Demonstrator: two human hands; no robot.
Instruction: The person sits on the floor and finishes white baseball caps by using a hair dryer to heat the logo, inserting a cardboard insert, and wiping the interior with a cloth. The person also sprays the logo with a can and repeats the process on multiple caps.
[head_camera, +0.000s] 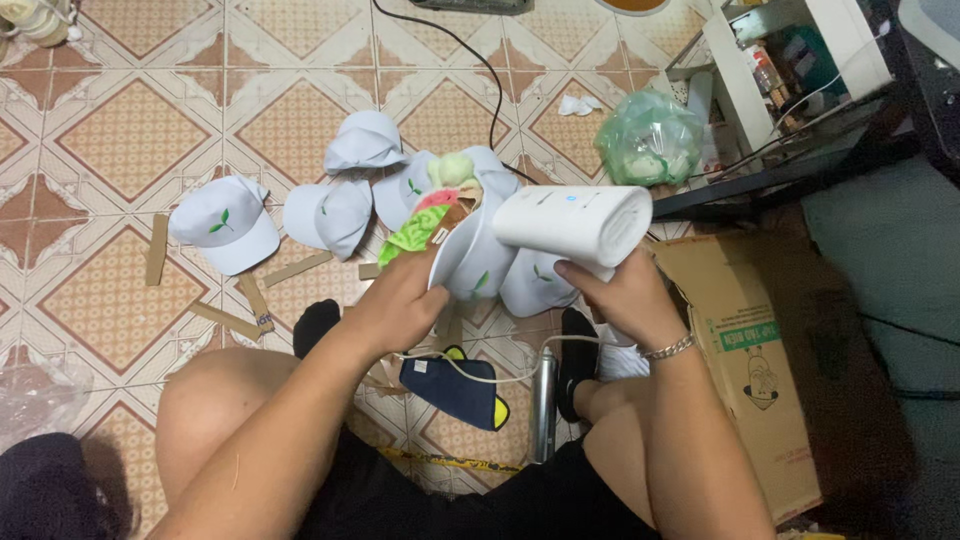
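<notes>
Sitting on the tiled floor (120, 130), the person's left hand (405, 300) has its fingers clamped on a white cap (470, 262), held just above the other caps (330, 205). The right hand (620, 295) is closed around a white handheld steamer (572, 222) pressed against that cap. Steam could scald the nearby left fingers, and the cord (470, 372) across the lap might snag. The cardboard box (745, 360) crowds the right; the left floor is freer.

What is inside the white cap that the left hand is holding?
Green and pink stuffed fabric pokes out of the white cap held by the left hand. How deep it goes is hidden by the cap.
</notes>
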